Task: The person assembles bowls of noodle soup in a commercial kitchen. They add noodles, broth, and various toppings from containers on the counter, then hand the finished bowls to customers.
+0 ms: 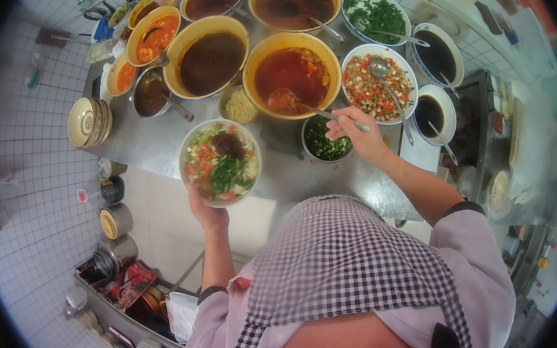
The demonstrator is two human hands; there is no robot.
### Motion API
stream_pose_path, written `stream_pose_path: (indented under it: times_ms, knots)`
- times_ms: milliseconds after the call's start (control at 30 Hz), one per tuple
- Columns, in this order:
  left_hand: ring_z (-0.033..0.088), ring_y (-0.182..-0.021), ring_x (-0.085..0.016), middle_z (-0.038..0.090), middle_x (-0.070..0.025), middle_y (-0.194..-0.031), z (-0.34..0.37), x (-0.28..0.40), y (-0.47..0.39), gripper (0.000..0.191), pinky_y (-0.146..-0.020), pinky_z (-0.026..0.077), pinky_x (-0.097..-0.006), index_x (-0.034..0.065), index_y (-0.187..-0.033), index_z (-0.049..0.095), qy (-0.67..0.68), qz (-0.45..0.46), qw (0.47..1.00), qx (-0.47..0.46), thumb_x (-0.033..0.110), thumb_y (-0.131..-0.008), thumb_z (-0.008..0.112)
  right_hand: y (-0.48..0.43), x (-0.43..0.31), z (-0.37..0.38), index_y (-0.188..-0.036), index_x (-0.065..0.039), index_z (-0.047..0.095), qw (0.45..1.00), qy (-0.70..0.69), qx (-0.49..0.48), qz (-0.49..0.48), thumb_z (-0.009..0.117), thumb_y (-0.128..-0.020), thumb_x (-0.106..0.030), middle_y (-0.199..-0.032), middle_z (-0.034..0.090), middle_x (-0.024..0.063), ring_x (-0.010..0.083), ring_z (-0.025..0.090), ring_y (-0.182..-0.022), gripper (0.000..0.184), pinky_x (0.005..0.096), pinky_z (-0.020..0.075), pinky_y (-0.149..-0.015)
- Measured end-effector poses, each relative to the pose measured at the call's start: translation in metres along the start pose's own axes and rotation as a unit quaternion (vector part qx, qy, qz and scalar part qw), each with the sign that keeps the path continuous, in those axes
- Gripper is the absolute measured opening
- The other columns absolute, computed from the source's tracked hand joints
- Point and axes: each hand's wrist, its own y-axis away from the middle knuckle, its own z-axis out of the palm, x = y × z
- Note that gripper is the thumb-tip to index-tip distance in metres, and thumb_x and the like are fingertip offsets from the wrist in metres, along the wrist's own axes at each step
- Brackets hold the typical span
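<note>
My left hand (208, 211) holds up a bowl (259, 173) from below, over the front edge of the steel table. In it are diced red and white vegetables, chopped greens and a dark brown paste. With my right hand (360, 134) I grip the handle of a metal ladle (317, 111). Its head dips into red, oily broth in a large yellow basin (250, 84). Beneath my right hand stands a small pot of chopped green herbs (323, 145). A small container of minced pale garlic (239, 107) sits between the yellow basin and the bowl I hold.
Behind are more basins of dark sauce (211, 60) and red broth (296, 3). To the right stand a bowl of diced vegetables (375, 91), a bowl of greens (379, 18) and dark liquids (436, 56) with spoons. Stacked bowls (87, 122) lean at the steel table's (128, 135) left edge.
</note>
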Motion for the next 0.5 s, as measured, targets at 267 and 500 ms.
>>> stream_pose_path:
  times_ms: [267,500]
  knots:
    - [0.059,-0.126,-0.028,0.057,-0.0155,-0.141,-0.016,-0.009,0.003,0.060,-0.105,0.048,-0.0424,-0.0014,-0.147,0.044,-0.014,0.006,1.000,0.015,0.045,-0.109,0.044,-0.003,-0.011,0.008,-0.125,0.006,0.059,0.997,0.070,-0.027,-0.031,0.051,-0.108,-0.014,-0.103,0.071,0.0194,0.0208,0.073,-0.086,0.028,0.0323,0.0599,-0.079]
    - [0.058,-0.127,-0.027,0.057,-0.0155,-0.141,-0.034,-0.015,0.008,0.060,-0.106,0.047,-0.0422,-0.0019,-0.146,0.046,-0.018,0.008,1.000,0.018,0.044,-0.108,0.047,-0.007,-0.011,0.018,-0.122,0.007,0.060,0.996,0.075,-0.022,-0.045,0.052,-0.108,-0.015,-0.100,0.071,0.0170,0.0190,0.073,-0.084,0.027,0.0301,0.0599,-0.077]
